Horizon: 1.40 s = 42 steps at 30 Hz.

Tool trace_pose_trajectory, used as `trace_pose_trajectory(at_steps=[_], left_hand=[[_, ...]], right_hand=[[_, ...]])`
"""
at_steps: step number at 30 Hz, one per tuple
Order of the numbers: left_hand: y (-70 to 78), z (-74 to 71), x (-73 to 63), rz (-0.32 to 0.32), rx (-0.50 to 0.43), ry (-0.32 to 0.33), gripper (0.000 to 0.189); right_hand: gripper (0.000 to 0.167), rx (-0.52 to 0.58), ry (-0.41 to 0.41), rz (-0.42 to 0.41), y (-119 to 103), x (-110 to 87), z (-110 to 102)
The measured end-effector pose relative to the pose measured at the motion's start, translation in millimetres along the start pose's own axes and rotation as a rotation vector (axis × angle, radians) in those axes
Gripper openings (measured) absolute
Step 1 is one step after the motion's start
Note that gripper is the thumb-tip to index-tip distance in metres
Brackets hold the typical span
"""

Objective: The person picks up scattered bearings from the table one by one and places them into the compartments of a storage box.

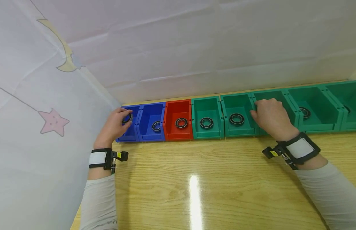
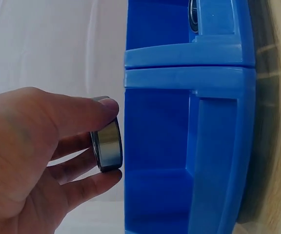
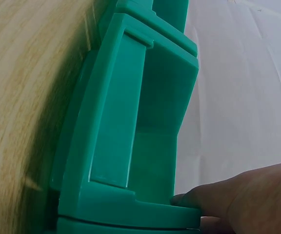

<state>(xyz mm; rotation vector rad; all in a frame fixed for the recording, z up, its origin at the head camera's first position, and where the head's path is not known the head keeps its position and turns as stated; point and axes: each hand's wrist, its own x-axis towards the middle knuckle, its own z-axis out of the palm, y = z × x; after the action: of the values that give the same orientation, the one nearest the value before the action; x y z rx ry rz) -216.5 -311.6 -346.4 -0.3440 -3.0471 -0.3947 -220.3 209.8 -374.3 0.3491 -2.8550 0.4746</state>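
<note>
In the head view my left hand (image 1: 113,126) is at the leftmost blue bin (image 1: 129,138). It pinches a metal ball bearing (image 2: 109,146) between thumb and fingers, on edge beside the bin's opening in the left wrist view. My right hand (image 1: 273,116) hangs over the third green bin (image 1: 294,119), fingers bent down. Its thumb (image 3: 189,197) shows at a green bin's side wall (image 3: 165,214) in the right wrist view. The other fingers are mostly hidden, and I cannot tell whether they hold anything.
A second blue bin (image 1: 150,137), a red bin (image 1: 178,135) and several green bins continue the row against a pale sheet. Bearings lie in the red bin (image 1: 181,122), first green bin (image 1: 206,122) and second green bin (image 1: 236,119). The wooden table (image 1: 166,179) spreads in front.
</note>
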Motion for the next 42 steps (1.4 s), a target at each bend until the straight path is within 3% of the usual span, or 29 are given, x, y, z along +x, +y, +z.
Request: trace_pose_trajectory(at_steps=[11, 30, 42], left_hand=[[-4.9, 10.1, 4.4, -0.043, -0.002, -0.059, 0.049], [-12.9, 26.9, 9.4, -0.086, 0.051, -0.103, 0.050], [-16.6, 35.6, 11.7, -0.083, 0.042, -0.082, 0.049]], right_hand=[[0.026, 0.002, -0.004, 0.005, -0.2, 1.0, 0.0], [0.025, -0.001, -0.012, 0.017, -2.7, 2.6, -1.9], [0.026, -0.003, 0.012, -0.004, -1.0, -0.6, -1.4]])
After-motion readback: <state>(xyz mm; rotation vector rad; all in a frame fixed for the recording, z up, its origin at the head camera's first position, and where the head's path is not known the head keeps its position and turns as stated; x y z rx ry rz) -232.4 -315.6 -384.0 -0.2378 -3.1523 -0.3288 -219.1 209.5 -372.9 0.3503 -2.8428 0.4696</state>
